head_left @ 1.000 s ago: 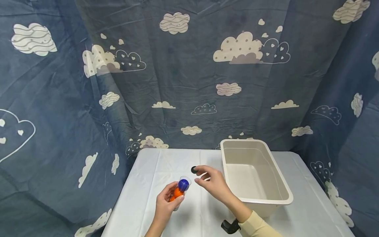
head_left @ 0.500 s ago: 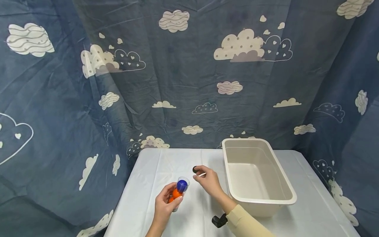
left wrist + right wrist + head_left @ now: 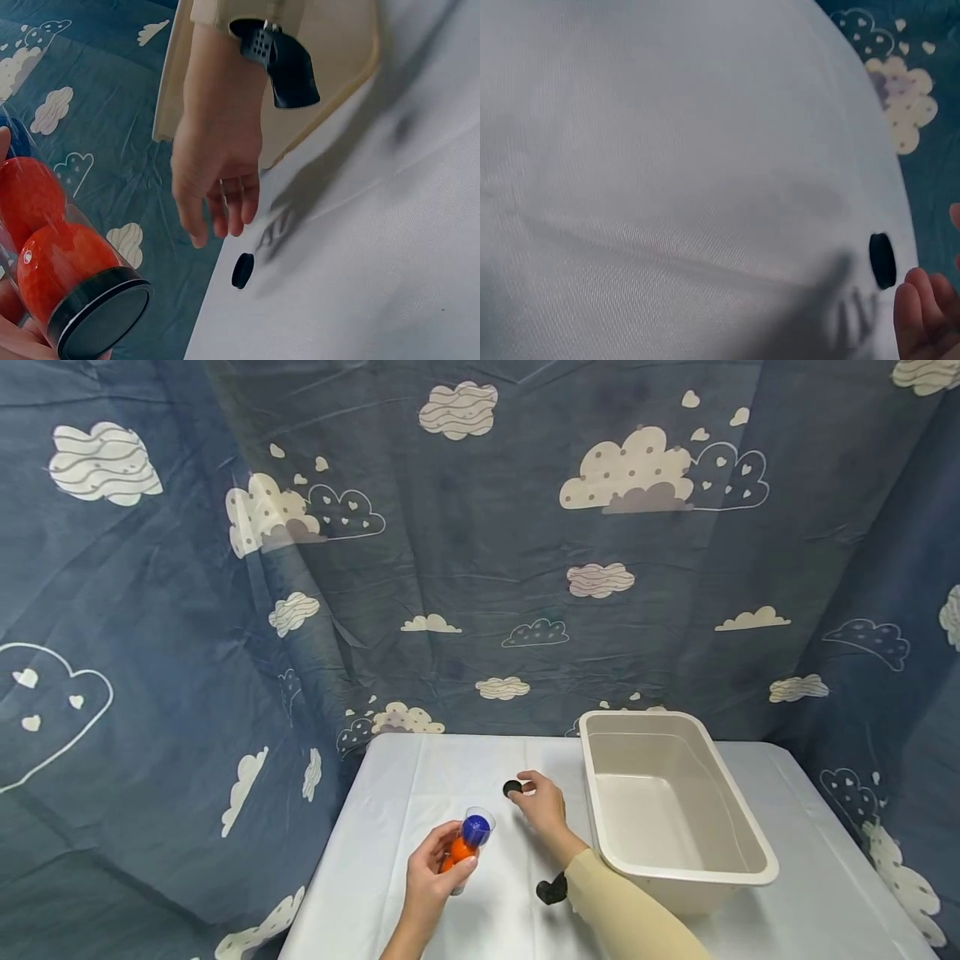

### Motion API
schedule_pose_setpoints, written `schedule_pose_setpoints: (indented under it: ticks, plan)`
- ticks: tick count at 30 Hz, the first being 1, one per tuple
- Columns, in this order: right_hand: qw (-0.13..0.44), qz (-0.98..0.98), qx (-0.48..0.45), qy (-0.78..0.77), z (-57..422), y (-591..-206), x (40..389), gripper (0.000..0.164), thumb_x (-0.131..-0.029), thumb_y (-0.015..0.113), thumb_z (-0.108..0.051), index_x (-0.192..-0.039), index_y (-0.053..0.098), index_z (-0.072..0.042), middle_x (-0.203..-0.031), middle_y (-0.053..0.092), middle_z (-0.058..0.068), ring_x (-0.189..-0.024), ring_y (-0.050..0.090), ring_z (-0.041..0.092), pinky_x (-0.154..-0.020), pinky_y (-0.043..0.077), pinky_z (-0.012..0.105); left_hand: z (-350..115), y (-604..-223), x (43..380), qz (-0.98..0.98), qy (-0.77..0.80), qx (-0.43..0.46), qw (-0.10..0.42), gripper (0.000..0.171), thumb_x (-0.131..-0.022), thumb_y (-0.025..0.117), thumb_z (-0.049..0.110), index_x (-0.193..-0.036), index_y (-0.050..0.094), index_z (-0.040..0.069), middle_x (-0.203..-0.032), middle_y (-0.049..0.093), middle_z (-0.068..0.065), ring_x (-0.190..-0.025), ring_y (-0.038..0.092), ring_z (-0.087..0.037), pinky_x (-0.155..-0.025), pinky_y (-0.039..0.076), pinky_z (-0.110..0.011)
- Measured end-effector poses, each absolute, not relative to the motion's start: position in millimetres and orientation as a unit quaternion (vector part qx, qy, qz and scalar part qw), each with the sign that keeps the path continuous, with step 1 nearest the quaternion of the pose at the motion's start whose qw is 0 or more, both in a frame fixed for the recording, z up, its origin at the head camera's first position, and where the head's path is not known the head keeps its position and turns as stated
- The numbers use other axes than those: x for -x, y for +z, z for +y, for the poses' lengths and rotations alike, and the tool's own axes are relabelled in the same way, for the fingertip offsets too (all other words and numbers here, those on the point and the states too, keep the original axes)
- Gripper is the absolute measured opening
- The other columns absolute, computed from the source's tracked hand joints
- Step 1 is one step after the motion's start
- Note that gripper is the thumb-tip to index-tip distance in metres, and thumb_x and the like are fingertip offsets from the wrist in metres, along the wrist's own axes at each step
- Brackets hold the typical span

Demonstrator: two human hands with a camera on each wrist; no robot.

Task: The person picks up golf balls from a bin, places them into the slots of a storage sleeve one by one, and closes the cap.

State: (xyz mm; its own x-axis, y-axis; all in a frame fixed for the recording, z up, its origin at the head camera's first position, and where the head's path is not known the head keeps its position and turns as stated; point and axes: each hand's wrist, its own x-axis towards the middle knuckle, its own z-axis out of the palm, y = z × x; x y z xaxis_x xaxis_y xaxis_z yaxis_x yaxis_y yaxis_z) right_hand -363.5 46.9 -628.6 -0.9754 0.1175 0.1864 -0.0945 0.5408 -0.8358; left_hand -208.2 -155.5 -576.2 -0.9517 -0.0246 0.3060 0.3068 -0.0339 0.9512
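Note:
My left hand (image 3: 429,878) grips a clear plastic tube (image 3: 489,820), tilted with its open mouth up and away from me. A blue ball (image 3: 476,829) sits at the mouth, above orange balls (image 3: 462,849). In the left wrist view, the tube's black-rimmed bottom (image 3: 105,319) faces the camera. A round black lid (image 3: 512,788) lies on the white table beyond the tube. My right hand (image 3: 546,806) hovers beside it, thumb and fingers spread around it in the head view. The left wrist view shows a gap between those fingertips and the lid (image 3: 242,271).
A deep beige plastic bin (image 3: 604,827) stands on the right of the white table (image 3: 397,814), close to my right forearm. A black device (image 3: 552,889) is strapped to my right wrist. Dark blue cloud-patterned cloth (image 3: 450,543) hangs behind and at both sides.
My right hand has lowered and turned toward the lid, its thumb now nearer to it. The lid stays put and the left hand keeps its hold on the tube. The head view has swung slightly left.

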Motion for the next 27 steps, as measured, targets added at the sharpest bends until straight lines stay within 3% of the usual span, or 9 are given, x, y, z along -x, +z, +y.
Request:
schedule_pose_setpoints:
  ticks: [5,11,22,27]
  plan:
    - [0.105,-0.879,0.012,0.465,46.4,-639.6,370.5,0.05,-0.081,0.083,-0.021,-0.126,0.068,-0.004,-0.114,0.067,0.021,-0.105,0.062,0.04,-0.088,0.048,0.053,-156.7,-577.3,207.7,-0.684,-0.713,0.096,0.115,0.047,-0.081,0.081,0.003,-0.125,0.066,0.009,-0.116,0.069,-0.012,-0.099,0.066,-0.026,-0.089,0.054,-0.03]
    - [0.093,-0.888,-0.013,0.451,46.4,-649.8,373.8,0.062,-0.079,0.082,-0.02,-0.134,0.061,-0.001,-0.126,0.061,0.025,-0.119,0.057,0.043,-0.099,0.045,0.054,-157.2,-578.5,209.3,-0.683,-0.717,0.095,0.108,0.046,-0.082,0.081,0.005,-0.125,0.066,0.011,-0.115,0.07,-0.011,-0.099,0.066,-0.026,-0.088,0.054,-0.031]
    - [0.079,-0.9,0.006,0.429,40.8,-660.3,383.9,0.061,-0.08,0.082,-0.02,-0.135,0.061,-0.003,-0.124,0.062,0.022,-0.116,0.059,0.039,-0.097,0.046,0.053,-157.9,-581.6,213.8,-0.682,-0.714,0.102,0.121,0.046,-0.083,0.08,0.003,-0.126,0.065,0.007,-0.116,0.069,-0.014,-0.097,0.066,-0.025,-0.087,0.054,-0.031]
    - [0.078,-0.912,0.001,0.402,33.8,-662.4,383.5,0.06,-0.078,0.083,-0.022,-0.133,0.063,-0.007,-0.116,0.062,0.016,-0.103,0.063,0.034,-0.087,0.05,0.051,-161.9,-581.5,213.9,-0.69,-0.709,0.082,0.118,0.046,-0.081,0.082,0.006,-0.124,0.066,0.012,-0.114,0.07,-0.009,-0.099,0.066,-0.026,-0.088,0.053,-0.031]
